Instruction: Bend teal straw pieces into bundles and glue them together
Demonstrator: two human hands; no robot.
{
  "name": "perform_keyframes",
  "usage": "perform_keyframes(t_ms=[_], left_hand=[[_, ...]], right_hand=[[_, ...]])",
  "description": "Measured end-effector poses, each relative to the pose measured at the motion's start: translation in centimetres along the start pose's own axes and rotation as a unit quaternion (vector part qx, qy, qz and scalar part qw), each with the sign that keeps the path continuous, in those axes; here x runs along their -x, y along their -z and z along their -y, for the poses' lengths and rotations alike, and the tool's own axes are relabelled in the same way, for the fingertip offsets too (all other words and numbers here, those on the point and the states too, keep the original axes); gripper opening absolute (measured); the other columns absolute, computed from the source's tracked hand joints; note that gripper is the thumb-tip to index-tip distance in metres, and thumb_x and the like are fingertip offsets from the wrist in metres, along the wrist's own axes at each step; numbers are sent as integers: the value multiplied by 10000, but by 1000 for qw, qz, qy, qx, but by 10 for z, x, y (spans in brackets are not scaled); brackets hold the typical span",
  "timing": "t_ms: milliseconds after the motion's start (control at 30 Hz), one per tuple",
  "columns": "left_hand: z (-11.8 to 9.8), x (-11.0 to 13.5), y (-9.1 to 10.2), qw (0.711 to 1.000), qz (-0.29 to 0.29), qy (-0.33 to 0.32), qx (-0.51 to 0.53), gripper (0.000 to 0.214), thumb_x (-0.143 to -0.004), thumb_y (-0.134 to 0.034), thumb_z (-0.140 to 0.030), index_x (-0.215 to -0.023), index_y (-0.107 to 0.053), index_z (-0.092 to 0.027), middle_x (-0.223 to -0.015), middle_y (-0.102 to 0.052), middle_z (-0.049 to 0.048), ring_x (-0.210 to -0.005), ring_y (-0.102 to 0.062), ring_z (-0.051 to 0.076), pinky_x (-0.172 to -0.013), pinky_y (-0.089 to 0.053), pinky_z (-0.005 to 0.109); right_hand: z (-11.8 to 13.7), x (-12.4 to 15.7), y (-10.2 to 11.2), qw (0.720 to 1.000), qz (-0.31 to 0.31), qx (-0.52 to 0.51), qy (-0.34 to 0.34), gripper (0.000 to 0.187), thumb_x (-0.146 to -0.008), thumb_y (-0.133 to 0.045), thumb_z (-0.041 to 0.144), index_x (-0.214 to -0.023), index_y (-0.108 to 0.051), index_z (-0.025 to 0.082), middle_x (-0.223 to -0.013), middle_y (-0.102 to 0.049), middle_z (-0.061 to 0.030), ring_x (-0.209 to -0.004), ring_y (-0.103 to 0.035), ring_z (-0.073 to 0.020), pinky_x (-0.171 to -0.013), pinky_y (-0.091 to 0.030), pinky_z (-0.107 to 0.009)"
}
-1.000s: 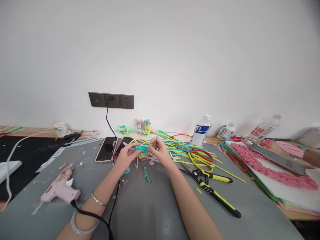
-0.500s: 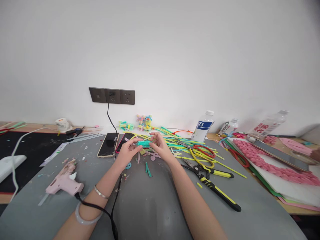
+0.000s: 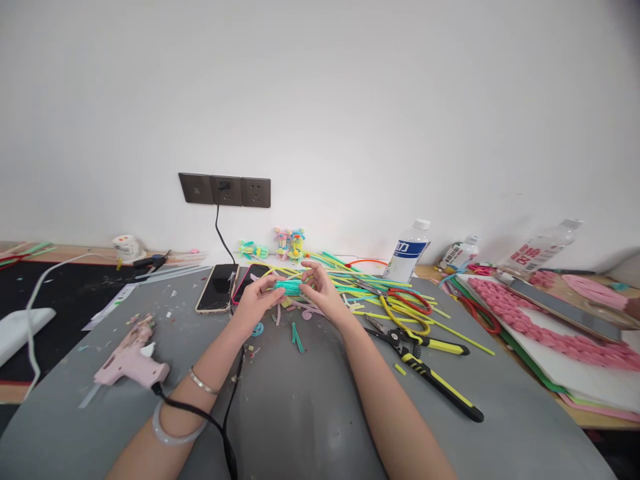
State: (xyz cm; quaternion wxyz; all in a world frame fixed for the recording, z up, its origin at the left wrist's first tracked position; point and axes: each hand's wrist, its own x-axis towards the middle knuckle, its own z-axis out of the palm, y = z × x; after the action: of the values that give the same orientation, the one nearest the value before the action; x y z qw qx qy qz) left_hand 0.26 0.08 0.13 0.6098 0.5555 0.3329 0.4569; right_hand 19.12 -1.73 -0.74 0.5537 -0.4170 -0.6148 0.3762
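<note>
Between both hands is a small bundle of teal pipe cleaners, held sideways above the grey table. My left hand pinches its left end, and the fingers of my right hand close on its right end. Just below lie a short folded teal pipe cleaner piece and a small blue coil. Long yellow and green pipe cleaners spread out behind and to the right of my right hand. Small pipe-cleaner figures stand against the wall.
A pink glue gun lies at the left, its black cord running under my left forearm. Two phones, one a dark phone, lie behind my left hand. Scissors, yellow-black pliers and a water bottle are on the right.
Both hands keep hold of the teal bundle, with only a slight shift of the fingers. The whole view has moved a little; nothing else visibly differs.
</note>
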Motion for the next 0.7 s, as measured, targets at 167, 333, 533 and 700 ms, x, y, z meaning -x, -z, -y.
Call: perform_keyframes(t_ms=[167,333,533,700], left_hand=[[-3,2,-2,1000,0,3,10,409,-661,-829,-424,-973,-729,-181,-1109,-691,67,-909,-684,204,-845,-594,367],[-6,4,-3,999,-4,13,30,399,-655,-837,-414,-964,-728,-188,-1059,-687,48,-909,-667,181,-835,-590,321],[-7,4,-3,999,-4,7,37,386,-659,-839,-402,-951,-710,-184,-988,-679,36,-856,-661,163,-803,-588,304],[-6,5,-3,999,10,-24,33,352,-704,-812,-400,-962,-689,-194,-965,-670,29,-893,-659,181,-827,-579,323]], right_hand=[[-1,0,0,999,-12,28,33,438,-813,-606,261,-1225,-459,247,-890,-500,9,-634,-440,-133,-623,-413,-292],[2,2,-2,991,-44,76,102,423,-827,-592,211,-1229,-465,245,-899,-476,1,-693,-440,-145,-697,-416,-312],[5,2,-3,986,-49,93,126,435,-822,-587,174,-1232,-461,247,-878,-461,11,-681,-426,-142,-702,-408,-310],[8,2,-6,983,-64,80,150,385,-834,-594,186,-1199,-487,244,-809,-454,26,-650,-421,-141,-658,-394,-297]])
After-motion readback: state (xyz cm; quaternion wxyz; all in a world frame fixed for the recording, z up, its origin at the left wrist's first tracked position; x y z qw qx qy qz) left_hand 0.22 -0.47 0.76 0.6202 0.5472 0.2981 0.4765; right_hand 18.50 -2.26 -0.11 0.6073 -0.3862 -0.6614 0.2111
